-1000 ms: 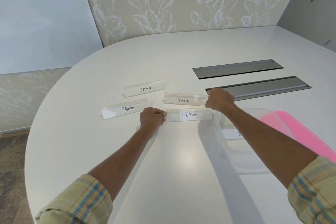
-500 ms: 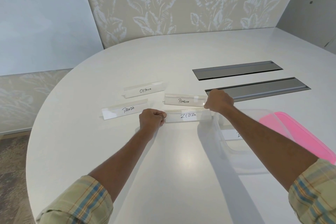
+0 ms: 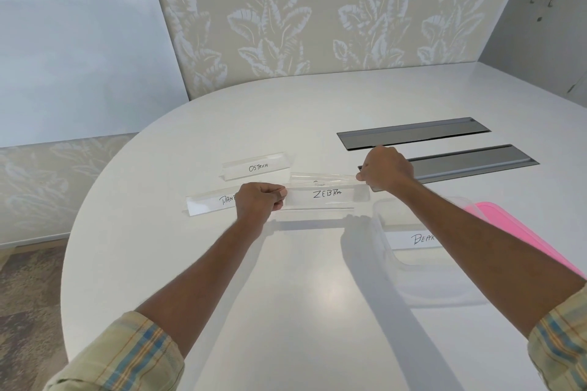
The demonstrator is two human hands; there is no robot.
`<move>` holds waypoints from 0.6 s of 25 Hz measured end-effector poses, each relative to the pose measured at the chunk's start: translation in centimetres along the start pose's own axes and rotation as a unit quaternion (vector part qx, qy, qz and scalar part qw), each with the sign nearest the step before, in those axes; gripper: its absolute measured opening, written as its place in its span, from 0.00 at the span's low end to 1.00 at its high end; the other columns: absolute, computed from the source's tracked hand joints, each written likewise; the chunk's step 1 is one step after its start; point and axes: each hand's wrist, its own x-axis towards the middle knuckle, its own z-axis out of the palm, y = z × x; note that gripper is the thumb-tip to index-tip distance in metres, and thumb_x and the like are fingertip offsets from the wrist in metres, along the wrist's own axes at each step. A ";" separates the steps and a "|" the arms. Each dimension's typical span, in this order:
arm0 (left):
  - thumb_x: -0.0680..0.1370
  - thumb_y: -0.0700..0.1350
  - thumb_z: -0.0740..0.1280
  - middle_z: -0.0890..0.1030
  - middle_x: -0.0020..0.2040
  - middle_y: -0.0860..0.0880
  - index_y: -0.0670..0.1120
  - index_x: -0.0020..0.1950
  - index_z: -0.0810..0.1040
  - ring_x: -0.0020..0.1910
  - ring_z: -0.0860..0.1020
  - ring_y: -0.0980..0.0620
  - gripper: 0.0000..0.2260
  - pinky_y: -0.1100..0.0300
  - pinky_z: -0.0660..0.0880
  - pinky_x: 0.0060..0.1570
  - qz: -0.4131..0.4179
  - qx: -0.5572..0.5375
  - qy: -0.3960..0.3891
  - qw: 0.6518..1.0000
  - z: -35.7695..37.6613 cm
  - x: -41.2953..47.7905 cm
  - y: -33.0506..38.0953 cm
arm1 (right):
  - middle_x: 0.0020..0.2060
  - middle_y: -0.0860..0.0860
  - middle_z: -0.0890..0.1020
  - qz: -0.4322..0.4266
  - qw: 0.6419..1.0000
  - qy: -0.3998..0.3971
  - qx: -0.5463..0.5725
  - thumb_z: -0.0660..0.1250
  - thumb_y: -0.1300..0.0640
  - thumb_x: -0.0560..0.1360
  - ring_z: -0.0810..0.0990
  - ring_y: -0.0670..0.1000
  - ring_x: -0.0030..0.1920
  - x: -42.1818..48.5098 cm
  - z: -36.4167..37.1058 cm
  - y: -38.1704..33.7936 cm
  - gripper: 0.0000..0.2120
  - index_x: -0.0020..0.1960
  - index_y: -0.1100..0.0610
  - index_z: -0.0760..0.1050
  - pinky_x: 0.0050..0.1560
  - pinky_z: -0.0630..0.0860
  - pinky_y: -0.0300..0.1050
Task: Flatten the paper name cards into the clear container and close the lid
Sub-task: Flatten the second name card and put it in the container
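Now both grips, left hand (image 3: 259, 201) and right hand (image 3: 386, 170), closed tight on opposite ends of ZEBRA card (image 3: 327, 195).

A glossy white round-ended desk (image 3: 222, 311) filled the view; two grey recessed metal panels (image 3: 413, 132) sat in it; beige leaf-patterned wallpaper (image 3: 317, 9) stood behind; a plain pale-blue wall panel (image 3: 79, 41) stood left; mottled brown carpet (image 3: 28, 311) lay below.
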 end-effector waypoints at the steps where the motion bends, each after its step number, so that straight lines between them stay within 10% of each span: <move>1: 0.73 0.41 0.80 0.89 0.39 0.43 0.48 0.40 0.90 0.33 0.84 0.49 0.03 0.55 0.83 0.53 0.007 -0.002 0.001 1.000 -0.1 -0.2 0.5 | 0.46 0.54 0.89 -0.002 1.000 0.006 0.000 0.76 0.56 0.75 0.87 0.58 0.49 -0.2 -0.6 0.0 0.06 0.51 0.56 0.86 0.47 0.77 0.45; 15: 0.73 0.38 0.80 0.89 0.37 0.45 0.46 0.38 0.90 0.32 0.84 0.51 0.05 0.45 0.86 0.54 0.068 -0.037 -0.054 0.996 2.9 -4.9 6.5 | 0.46 0.52 0.89 0.004 0.996 0.086 0.028 0.80 0.52 0.73 0.85 0.59 0.53 -4.5 -9.2 5.9 0.06 0.47 0.53 0.88 0.53 0.80 0.50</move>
